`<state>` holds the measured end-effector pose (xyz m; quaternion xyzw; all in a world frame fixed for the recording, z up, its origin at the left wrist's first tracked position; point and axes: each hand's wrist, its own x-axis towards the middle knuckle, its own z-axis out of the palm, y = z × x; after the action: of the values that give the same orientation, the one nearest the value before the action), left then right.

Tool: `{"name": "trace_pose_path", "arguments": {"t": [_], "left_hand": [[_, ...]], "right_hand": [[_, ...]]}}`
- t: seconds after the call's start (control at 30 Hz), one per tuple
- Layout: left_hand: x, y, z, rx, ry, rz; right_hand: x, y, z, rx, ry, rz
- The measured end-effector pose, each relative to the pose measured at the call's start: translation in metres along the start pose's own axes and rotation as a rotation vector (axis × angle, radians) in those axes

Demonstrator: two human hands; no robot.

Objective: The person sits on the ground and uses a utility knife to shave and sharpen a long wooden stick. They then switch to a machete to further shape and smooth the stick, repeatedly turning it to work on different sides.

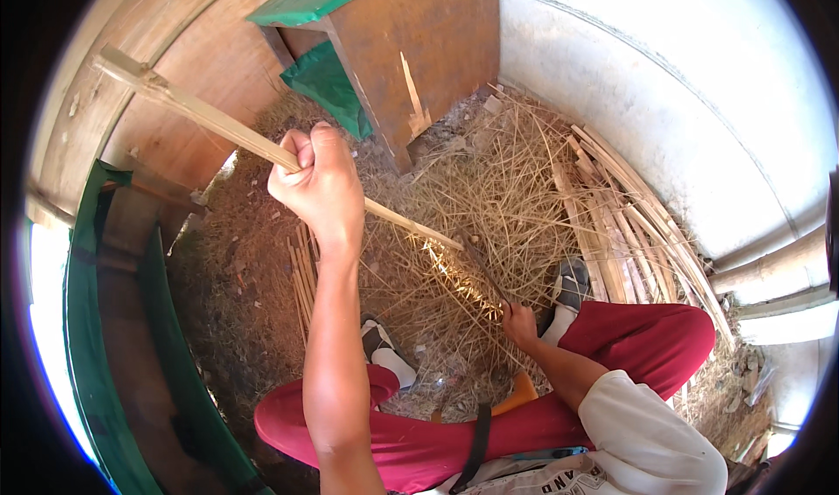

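My left hand (316, 180) is closed in a fist round a long pale bamboo strip (218, 125), raised in front of me. The strip slants from the upper left, where a knot shows, down to the middle right. Its lower end meets the dark, narrow blade of a knife (486, 275). My right hand (519, 322) is closed on the knife's near end, low by my right shoe; the handle is hidden in the fingers. Below the strip, thin curled shavings (454, 276) catch the sunlight.
Split bamboo strips (625, 224) are piled along the pale curved wall (664, 84) at right. More thin strips (303, 276) lie left of my left shoe. Straw-like scraps (516, 167) cover the ground. A brown wooden cabinet (437, 41) with green sheeting stands ahead; green-edged shelving (114, 338) is at left.
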<state>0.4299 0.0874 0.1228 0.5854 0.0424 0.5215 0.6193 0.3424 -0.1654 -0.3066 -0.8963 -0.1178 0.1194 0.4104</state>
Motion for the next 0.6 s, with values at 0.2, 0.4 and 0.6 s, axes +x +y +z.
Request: {"name": "trace_pose_path", "arguments": {"t": [0.2, 0.4, 0.6], "left_hand": [[-0.002, 0.004, -0.002, -0.012, -0.014, -0.006], [-0.01, 0.018, 0.018, -0.059, -0.04, -0.051], [-0.014, 0.016, 0.0, -0.038, -0.018, -0.053]], "right_hand": [[0.021, -0.071, -0.022, 0.284, 0.27, -0.018], [-0.014, 0.039, 0.025, -0.295, 0.002, 0.113], [-0.018, 0.004, 0.013, -0.104, -0.006, 0.187]]}}
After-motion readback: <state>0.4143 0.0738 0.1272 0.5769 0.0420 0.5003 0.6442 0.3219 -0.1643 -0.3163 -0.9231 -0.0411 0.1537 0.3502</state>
